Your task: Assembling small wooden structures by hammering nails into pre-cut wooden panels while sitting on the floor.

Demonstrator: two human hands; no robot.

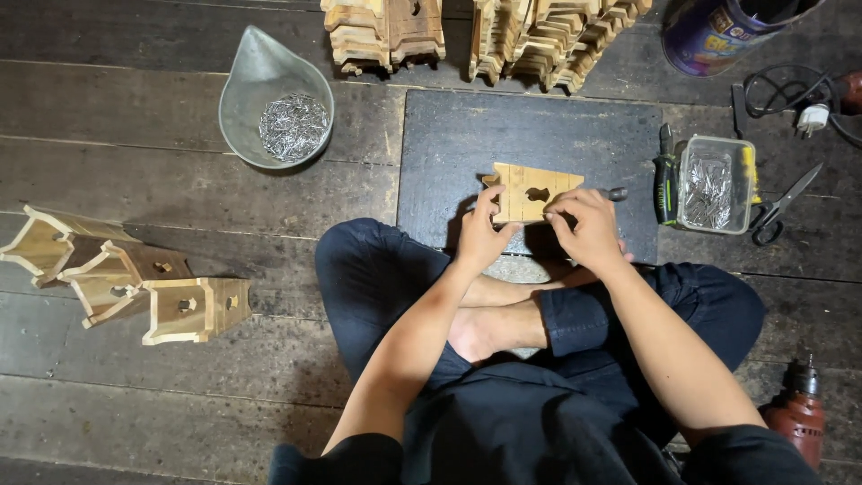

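A dark plank floor [135, 117] carries everything here, and the person sits cross-legged on it facing a black work board [539, 135] laid flat near the far edge. On that board's near edge stands a small wooden house-shaped panel [532, 192] with a cut-out hole. The left hand [483, 232] is clamped on its left end; the right hand [588, 229] pinches its right side, fingers closed together, with a dark tool tip [618, 193] showing just beyond them.

The panel looks thin and is held only by its ends, so a slip of either hand could tip it flat or let it split along the grain. Fingers sit right beside the tool tip and could be caught there.

Around: a metal scoop of nails [278, 103] toward the far left, a clear box of nails [716, 184] with a screwdriver [664, 180] and scissors [783, 208] at the right, finished birdhouses [126, 283] at the left edge, stacked wooden parts [485, 36] along the far edge, and a red drill [797, 413] at the near right. Nothing lies between the hands and the panel.
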